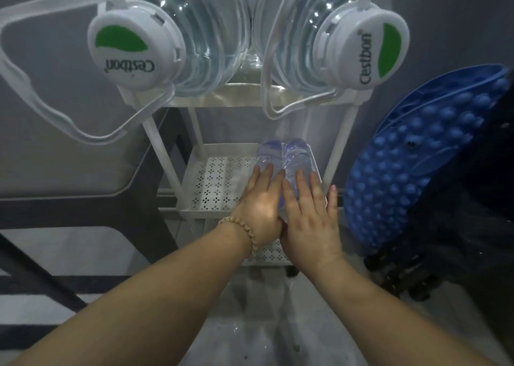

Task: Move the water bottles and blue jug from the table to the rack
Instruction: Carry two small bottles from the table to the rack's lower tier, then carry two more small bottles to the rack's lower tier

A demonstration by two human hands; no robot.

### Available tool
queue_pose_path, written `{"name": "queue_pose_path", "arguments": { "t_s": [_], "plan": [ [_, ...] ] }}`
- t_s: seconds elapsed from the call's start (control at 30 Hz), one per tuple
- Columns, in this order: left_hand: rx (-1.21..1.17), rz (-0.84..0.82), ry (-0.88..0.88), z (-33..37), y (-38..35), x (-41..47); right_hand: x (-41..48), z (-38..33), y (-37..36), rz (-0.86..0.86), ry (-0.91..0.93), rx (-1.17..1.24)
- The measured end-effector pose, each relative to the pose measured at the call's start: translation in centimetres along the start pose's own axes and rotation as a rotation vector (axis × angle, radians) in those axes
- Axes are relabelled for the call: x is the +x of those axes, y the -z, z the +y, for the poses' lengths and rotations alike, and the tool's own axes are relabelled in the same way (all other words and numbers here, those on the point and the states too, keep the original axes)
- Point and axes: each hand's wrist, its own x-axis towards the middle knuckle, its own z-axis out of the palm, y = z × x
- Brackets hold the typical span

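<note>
In the head view, the task is judged to be well advanced. 2 large clear water bottles point(200, 31) are laid on their sides on the top tier of the white rack point(161, 143). Their white caps point(130, 48) are turned toward the camera, and looped white carry handles are hung over the edge.

On the middle shelf point(214, 179), 2 small water bottles point(297, 154) are laid side by side at the right end, touching each other. The left hand point(260, 204) and the right hand point(308, 212) are spread flat on top of them, fingers straight, 1 hand to each bottle (pressing rather than gripping, as far as can be seen). A beaded bracelet point(244, 232) is worn on the left wrist.

A blue knobbled plastic object point(417, 157) is leaned just beside the rack on the right. Whether it is the blue jug cannot be told, so that step is judged possibly outstanding.

The shelf is perforated with small flower-shaped holes. The bottles are ribbed, glossy and transparent.
</note>
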Motion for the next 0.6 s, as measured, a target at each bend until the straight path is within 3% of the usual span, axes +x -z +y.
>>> {"name": "queue_pose_path", "arguments": {
  "t_s": [0.17,0.33,0.47,0.6],
  "plan": [
    [0.144,-0.002,0.075,2.3,1.8,-2.5,-1.2,-0.6,2.0,-0.019,-0.041,0.042],
    [0.259,-0.200,0.093,5.7,8.0,-8.8,-4.2,-3.6,8.8,-0.174,-0.038,0.063],
    [0.257,-0.322,0.215,10.3,19.3,-14.0,-6.4,-7.3,20.3,-0.373,-0.071,0.114],
    [0.214,-0.398,0.228,15.3,31.8,-19.1,-9.0,-11.1,34.0,-0.438,-0.038,0.167]
  ]
}}
